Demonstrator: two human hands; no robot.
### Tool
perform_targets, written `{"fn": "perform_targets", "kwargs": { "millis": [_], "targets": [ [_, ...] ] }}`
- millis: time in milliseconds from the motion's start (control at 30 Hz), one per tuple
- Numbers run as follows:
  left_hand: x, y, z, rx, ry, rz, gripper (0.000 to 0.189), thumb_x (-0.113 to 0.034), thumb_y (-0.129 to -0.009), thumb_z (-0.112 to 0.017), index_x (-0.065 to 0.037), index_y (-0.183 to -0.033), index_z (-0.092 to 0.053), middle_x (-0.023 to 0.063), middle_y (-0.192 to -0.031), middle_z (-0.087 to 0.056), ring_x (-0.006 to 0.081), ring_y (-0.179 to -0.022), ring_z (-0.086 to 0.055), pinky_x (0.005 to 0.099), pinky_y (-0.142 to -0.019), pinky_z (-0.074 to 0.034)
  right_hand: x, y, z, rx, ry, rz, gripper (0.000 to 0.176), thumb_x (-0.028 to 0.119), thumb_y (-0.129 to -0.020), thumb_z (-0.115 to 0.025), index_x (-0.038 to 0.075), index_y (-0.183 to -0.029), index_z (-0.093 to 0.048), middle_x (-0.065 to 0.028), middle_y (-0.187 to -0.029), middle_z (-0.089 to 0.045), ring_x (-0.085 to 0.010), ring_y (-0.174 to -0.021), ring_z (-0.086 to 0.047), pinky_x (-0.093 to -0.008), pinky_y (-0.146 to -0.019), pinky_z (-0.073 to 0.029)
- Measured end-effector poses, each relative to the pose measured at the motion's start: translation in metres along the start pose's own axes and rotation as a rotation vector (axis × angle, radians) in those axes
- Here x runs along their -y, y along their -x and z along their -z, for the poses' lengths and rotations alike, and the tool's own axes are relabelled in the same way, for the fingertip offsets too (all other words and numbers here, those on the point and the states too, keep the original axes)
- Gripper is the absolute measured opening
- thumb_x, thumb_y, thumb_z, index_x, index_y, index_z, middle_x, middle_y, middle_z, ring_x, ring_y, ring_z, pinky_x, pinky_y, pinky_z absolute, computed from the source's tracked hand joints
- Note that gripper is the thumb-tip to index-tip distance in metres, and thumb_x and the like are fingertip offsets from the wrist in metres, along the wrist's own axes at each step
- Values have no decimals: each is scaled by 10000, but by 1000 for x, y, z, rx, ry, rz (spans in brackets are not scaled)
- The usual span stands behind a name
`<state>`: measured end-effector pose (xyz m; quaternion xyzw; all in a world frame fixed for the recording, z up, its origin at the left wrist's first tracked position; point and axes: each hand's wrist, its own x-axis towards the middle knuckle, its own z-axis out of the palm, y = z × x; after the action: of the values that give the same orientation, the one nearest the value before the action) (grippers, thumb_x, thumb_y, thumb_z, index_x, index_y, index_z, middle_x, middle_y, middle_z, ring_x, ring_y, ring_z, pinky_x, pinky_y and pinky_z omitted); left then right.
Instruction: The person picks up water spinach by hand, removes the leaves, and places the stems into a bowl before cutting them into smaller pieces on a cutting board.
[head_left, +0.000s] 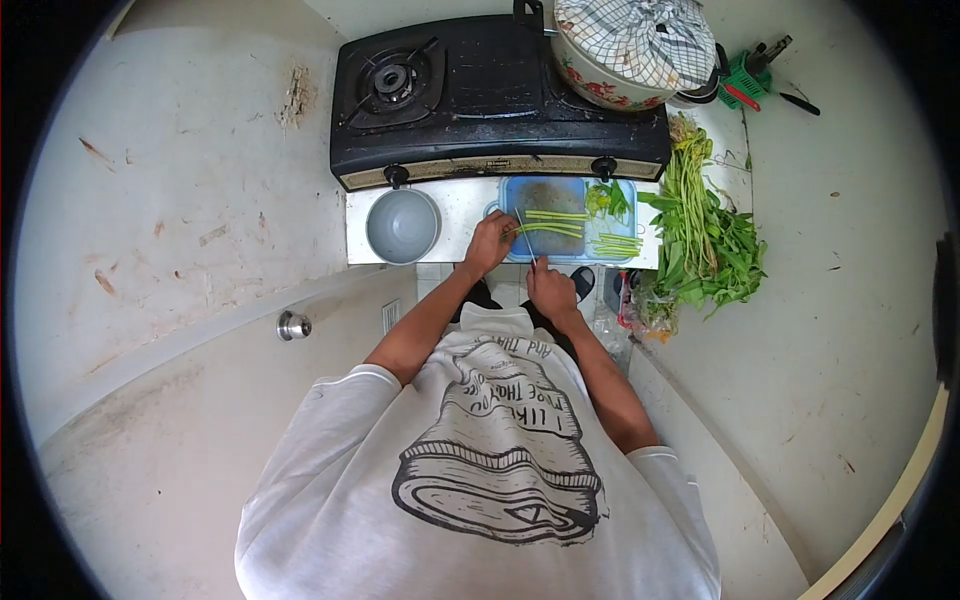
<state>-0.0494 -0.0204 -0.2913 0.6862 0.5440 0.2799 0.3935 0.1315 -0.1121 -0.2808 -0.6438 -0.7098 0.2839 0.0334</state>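
My left hand (489, 243) is closed on the left ends of several long green stems (556, 218) that lie across a blue cutting board (543, 190). In my right hand (551, 288) is a knife (526, 236), its thin blade pointing up and left across the stems beside my left fingertips. A light blue tray (631, 215) at the board's right holds cut green leaves (605, 199) at its top and a bundle of cut stems (616, 244) lower down.
A grey bowl (402, 226) stands on the counter at left. Behind is a black gas stove (490, 90) with a cloth-covered pot (610, 90). Leafy greens (700, 240) hang over the counter's right edge. A green basket (742, 82) with utensils stands at the back right.
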Motion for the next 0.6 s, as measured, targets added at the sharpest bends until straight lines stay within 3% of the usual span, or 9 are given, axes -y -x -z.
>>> {"fn": "perform_targets", "kwargs": {
  "millis": [67,267,400,500,600],
  "targets": [
    [4,-1,-3,13,-22,-23,145,1,-862,-729,18,-1005,-712,160,-938,-669,308,-851,-697,394,-784,-571,3,-13,5,-14,-17,5,319,310,-1037,-526,-8,-1059,-507,-265,-730,-705,-468,-686,-716,-562,-640,-589],
    [1,0,-4,8,0,15,147,4,-871,-714,14,-1018,-705,164,-957,-672,311,-867,-699,395,-799,-572,5,-31,0,4,29,-8,316,307,-1046,-506,-8,-1072,-510,-271,-745,-709,-460,-703,-723,-561,-675,-596],
    [-4,2,-4,-7,9,-10,150,42,-843,-697,22,-991,-680,186,-958,-650,381,-900,-664,455,-825,-548,10,-28,6,32,43,-44,316,312,-1050,-502,-2,-1076,-518,-265,-779,-728,-442,-756,-746,-549,-716,-606],
    [-2,3,-5,-8,-64,-36,163,25,-863,-691,12,-1025,-676,190,-977,-652,388,-933,-665,465,-846,-547,10,-26,7,21,72,-48,335,314,-1050,-503,-14,-1113,-521,-261,-788,-733,-439,-766,-748,-548,-727,-607],
    [7,5,-10,4,-69,8,174,-10,-894,-703,1,-1067,-682,199,-1019,-671,379,-974,-683,465,-884,-547,1,-26,-6,-48,85,2,444,353,-1053,-500,-36,-1267,-505,-257,-768,-723,-440,-719,-736,-549,-708,-605]
  ]
}}
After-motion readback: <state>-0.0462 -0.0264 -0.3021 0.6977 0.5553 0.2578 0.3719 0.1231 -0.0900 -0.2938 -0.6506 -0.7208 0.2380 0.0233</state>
